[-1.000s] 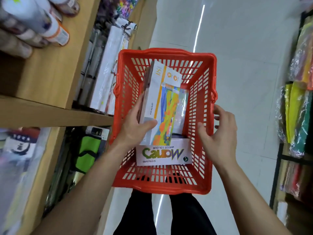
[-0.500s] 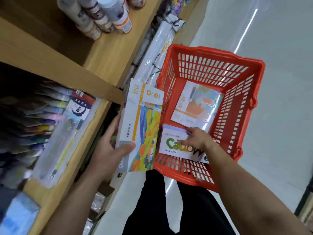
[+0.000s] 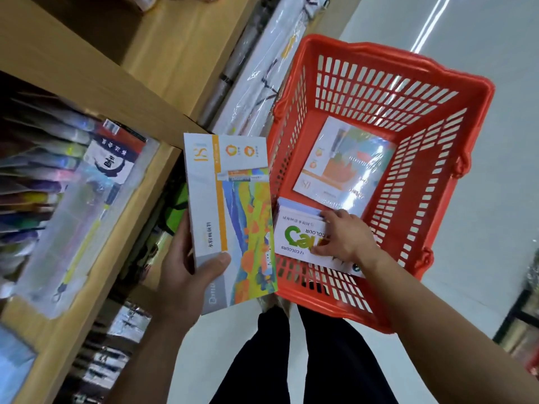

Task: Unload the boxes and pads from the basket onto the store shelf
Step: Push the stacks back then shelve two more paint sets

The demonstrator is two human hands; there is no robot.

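Wooden store shelf (image 3: pixel 87 246) sits left of my left hand (image 3: pixel 186 275), gripping the tall painted-cover box (image 3: pixel 233 217); right hand (image 3: pixel 341 234) clasps the white watercolour box (image 3: pixel 294 234) inside the red plastic basket (image 3: pixel 431 176).

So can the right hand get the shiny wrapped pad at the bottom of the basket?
Probably yes. The right hand is already inside the red basket, resting on the white 12 colours box. The wrapped pad lies uncovered just beyond it, though the hand would have to let go of the box first.
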